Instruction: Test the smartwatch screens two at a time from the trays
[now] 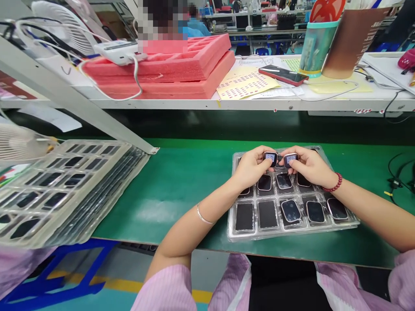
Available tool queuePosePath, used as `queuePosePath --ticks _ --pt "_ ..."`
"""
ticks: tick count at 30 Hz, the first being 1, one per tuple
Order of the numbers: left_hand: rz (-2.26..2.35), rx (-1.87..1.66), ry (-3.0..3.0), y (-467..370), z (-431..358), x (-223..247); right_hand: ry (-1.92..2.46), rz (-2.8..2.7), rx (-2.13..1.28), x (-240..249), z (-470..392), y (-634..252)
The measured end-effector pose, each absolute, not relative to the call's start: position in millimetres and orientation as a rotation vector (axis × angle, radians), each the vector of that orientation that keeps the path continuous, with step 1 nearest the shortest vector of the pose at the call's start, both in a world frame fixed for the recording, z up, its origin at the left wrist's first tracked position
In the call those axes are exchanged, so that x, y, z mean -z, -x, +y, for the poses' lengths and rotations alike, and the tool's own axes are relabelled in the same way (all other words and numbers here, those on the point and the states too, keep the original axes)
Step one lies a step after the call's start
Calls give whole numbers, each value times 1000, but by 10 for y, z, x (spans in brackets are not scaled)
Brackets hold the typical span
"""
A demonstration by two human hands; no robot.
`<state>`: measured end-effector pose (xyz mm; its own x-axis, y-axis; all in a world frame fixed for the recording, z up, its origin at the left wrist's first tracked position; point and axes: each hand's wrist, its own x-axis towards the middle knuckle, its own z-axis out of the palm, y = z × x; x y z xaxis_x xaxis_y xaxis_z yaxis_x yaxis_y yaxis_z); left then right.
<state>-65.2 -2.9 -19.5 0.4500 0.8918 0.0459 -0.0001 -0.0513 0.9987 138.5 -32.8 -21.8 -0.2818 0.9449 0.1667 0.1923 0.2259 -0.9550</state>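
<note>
My left hand pinches a smartwatch whose lit screen shows a code-like pattern. In my right hand is a second smartwatch with a similar lit screen. Both are held side by side above the far part of a clear plastic tray. Several dark-screened square watches, such as the watch, lie in its compartments. Two compartments at the near left, including the compartment, show only a dark base. My wrists and hands hide part of the tray's far row.
A stack of filled plastic trays stands at the left beside a fan. Above the green table runs a shelf with red foam trays, a phone and a cup. Black cables lie at right.
</note>
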Motion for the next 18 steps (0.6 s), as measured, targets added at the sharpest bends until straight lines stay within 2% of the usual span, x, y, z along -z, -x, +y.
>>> queuePosePath --ticks 18 --pt "838 -868 -1450 644 -66 167 1092 -1692 -1061 213 -337 -1368"
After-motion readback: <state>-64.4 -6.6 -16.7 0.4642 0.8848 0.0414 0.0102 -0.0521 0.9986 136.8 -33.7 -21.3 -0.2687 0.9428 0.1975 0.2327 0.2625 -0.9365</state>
